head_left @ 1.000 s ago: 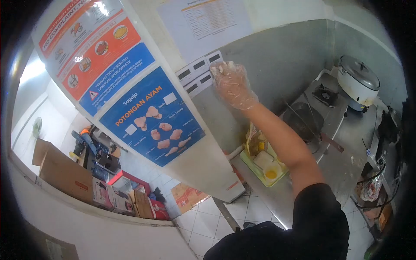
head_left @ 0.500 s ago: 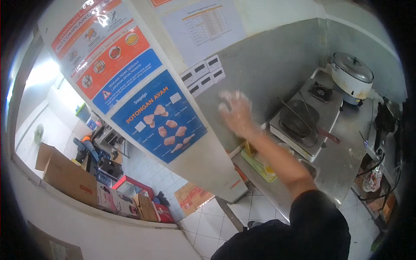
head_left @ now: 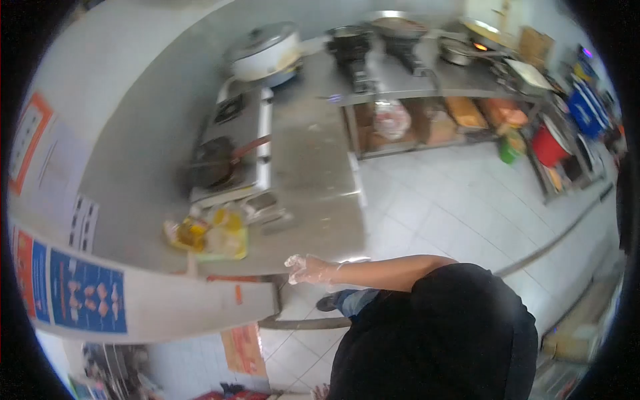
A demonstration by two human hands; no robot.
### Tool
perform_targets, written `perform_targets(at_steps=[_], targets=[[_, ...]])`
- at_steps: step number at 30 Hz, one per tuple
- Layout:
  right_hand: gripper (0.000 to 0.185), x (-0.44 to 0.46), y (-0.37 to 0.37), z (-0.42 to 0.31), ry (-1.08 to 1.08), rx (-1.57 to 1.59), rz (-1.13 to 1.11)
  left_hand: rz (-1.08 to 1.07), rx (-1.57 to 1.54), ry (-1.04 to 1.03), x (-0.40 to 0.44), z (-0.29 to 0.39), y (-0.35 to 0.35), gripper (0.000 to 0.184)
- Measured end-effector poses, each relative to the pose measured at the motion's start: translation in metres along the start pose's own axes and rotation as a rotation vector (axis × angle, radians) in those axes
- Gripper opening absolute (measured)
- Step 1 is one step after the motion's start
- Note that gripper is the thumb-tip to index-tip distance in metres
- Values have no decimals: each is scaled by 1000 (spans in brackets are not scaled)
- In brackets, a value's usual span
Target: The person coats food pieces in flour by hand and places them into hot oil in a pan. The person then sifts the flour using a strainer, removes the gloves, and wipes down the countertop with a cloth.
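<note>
My right hand (head_left: 311, 270) wears a clear plastic glove with whitish smears. It hangs in the air beyond the front edge of the steel counter (head_left: 310, 227), fingers loosely curved and apart, nothing visible in them. Only the fingertips of my left hand (head_left: 321, 391) show at the bottom edge; they look slightly spread, and the rest is out of frame. On the counter, a green tray (head_left: 233, 252) bears yellow items whose kind is blurred. Beside it sit a small metal container (head_left: 263, 207) and a stove (head_left: 261, 175) with a dark pan (head_left: 215, 163).
A large lidded pot (head_left: 267, 57) stands past the stove. Several pans and burners line the back counter (head_left: 460, 81), with goods on the shelf below. A red bucket (head_left: 548, 143) stands at the right. A white pillar (head_left: 193, 310) with posters rises at the left.
The view has swung right towards the back counter. My right hand has come down from its raised position near the wall, to beside the counter edge. Fingers of my left hand now show.
</note>
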State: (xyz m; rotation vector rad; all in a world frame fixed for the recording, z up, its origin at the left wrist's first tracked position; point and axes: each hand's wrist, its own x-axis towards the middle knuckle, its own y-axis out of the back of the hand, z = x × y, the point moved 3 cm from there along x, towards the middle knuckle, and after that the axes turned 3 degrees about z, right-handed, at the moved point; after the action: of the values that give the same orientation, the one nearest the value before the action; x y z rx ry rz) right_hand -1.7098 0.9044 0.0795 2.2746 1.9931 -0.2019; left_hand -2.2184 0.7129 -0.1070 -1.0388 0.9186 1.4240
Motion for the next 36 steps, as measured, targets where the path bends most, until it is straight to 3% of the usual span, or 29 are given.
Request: perform_targets(at_steps=[4,7,9,11,13,15,17,19,22,24,26,27,30,31,33,36], targets=[[60,-117,126,50,-96,-18,227,-119,262,47,11,-1,-70,59],[68,-228,231,70,-187,-451,350,-187,444,67,-4,-5,-144,59],[71,-292,307,144,-205,-497,288,-226,549,60,-9,-11,-196,58],[68,-376,372,156,-519,-452,307,-262,642,55,-13,-24,-257,58],[62,-468,416,177,-606,-486,642,-296,733,51,-17,-42,-325,58],[61,-547,466,216,-613,-544,737,-331,815,36,-26,-70,-401,58],[65,-622,503,193,-676,-462,742,-364,873,27,-33,-106,-478,57],[60,-685,544,221,-693,-480,714,-394,929,11,-44,-144,-550,57],[66,-762,594,225,-801,-375,1093,-440,991,-6,-61,-192,-651,57],[57,-799,634,228,-767,-278,1138,-462,1009,-6,-71,-223,-712,57],[53,-819,691,286,-690,-318,1134,-483,1009,-8,-80,-256,-770,56],[51,-824,720,353,-588,-826,1170,-493,1002,-5,-84,-269,-795,56],[46,-848,808,341,-525,-958,1085,-564,924,30,-71,-301,-857,56],[45,-859,837,336,-527,-733,1152,-604,875,62,-64,-309,-876,56],[42,-880,886,333,-529,-354,1250,-361,1046,-86,-83,-342,-951,45],[42,-912,953,335,-566,96,1386,-391,986,-105,-104,-392,-1066,41]])
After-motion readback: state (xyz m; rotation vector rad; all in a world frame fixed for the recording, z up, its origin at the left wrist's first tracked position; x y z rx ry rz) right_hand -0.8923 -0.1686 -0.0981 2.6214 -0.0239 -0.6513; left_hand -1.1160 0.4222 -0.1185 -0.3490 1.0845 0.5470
